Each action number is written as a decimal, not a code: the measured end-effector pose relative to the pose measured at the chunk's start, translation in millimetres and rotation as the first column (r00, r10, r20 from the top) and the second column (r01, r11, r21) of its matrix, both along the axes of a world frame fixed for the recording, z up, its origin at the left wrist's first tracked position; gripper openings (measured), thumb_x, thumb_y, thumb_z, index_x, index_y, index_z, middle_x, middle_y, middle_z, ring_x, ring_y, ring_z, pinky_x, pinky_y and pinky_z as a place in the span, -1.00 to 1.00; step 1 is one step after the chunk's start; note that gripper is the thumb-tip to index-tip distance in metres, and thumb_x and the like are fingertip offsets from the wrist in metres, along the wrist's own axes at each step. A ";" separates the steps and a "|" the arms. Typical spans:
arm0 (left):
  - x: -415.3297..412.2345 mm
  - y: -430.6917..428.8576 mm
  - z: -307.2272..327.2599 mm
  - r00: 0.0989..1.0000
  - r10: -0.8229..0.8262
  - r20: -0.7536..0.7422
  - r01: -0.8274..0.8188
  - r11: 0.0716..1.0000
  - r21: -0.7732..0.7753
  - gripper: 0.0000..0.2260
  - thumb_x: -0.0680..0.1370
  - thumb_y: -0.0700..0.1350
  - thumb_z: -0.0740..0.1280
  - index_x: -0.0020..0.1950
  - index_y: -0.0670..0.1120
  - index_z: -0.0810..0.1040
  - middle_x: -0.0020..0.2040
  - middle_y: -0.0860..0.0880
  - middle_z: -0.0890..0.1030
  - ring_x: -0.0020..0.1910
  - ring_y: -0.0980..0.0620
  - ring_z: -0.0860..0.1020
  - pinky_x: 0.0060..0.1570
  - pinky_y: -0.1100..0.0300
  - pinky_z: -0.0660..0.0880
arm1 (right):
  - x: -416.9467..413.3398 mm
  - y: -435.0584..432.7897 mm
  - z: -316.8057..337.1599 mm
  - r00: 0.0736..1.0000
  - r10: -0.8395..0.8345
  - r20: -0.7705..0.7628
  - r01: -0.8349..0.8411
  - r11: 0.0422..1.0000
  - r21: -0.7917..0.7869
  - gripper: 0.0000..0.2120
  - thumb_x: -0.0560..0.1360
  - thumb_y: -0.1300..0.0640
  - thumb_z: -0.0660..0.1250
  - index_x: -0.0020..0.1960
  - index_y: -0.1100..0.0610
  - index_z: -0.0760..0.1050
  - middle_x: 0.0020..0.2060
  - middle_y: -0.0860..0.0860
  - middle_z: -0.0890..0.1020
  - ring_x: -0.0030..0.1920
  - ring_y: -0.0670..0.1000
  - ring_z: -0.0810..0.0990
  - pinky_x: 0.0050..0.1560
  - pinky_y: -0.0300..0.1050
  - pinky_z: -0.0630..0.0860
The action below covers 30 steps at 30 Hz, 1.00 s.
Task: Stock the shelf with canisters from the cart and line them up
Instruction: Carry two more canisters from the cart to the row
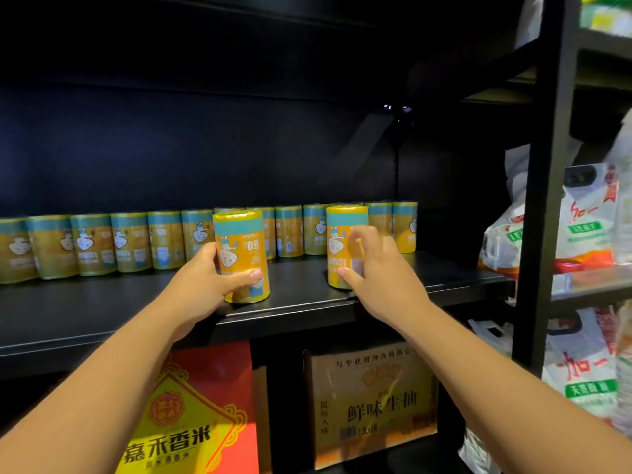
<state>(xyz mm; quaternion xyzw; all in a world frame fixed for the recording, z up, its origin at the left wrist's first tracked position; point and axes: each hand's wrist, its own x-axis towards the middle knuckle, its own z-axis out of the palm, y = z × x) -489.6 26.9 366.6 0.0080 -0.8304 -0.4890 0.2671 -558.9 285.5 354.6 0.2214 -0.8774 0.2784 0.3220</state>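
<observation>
The person is setting two canisters down on the black shelf [119, 302], one in each hand, near its front edge and well forward of the row of canisters [130, 242] standing along the back.

The left hand [201, 271] is gripping the left canister [241, 248]. Its thumb [253, 276] is crossing the lower front and the other fingers are wrapping behind, out of sight. The canister is standing upright with its base on the shelf or just above it.

The right hand [379, 275] is holding the right canister [342, 241] from its right side. Its thumb is pressing low on the label while its upper fingers [367, 236] are curling round the side, though they are blurred. This canister is also upright on the shelf.

The step in hand appears to be placing, with lining up yet to come. The next move probably calls for sliding both canisters straight back until they are either touching the rear row or forming an even second row. They will need to be kept upright and the neighbours left unknocked. The cart is not in view.

Below the shelf a red and yellow box [191, 415] and a brown carton [372, 401] are sitting. Bags [581, 227] are filling the rack to the right.
</observation>
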 end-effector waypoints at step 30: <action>-2.0 -5.4 -1.9 1.000 0.026 -0.012 -0.026 1.000 -0.014 -0.49 0.40 0.12 0.56 0.27 0.10 0.46 0.09 0.18 0.65 0.01 0.19 0.62 -0.14 0.25 0.50 | -92.8 -69.0 69.6 0.772 -0.258 0.580 -0.177 0.789 0.588 -0.31 0.67 -0.25 0.07 0.66 0.02 -0.07 0.65 0.03 0.02 0.62 0.18 0.05 0.56 0.12 0.04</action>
